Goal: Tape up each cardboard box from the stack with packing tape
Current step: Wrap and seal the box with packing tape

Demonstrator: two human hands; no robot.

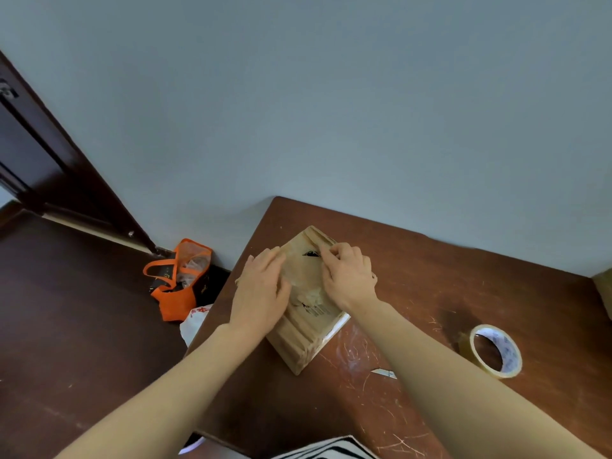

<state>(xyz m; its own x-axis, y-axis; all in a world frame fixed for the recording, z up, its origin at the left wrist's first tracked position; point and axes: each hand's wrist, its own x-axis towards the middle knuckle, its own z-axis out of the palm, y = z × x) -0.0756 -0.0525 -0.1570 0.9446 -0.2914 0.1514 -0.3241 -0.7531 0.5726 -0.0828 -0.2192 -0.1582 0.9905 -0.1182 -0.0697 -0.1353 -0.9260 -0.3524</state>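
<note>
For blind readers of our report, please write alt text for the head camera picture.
Two bare hands rest on top of a cardboard box on a brown table: the left hand lies flat, the right hand has bent fingers. A roll of packing tape sits to the right, a small blade near the box, an orange bag on the floor.

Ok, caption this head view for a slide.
Left hand and right hand rest on a cardboard box, tape roll nearby.
</note>
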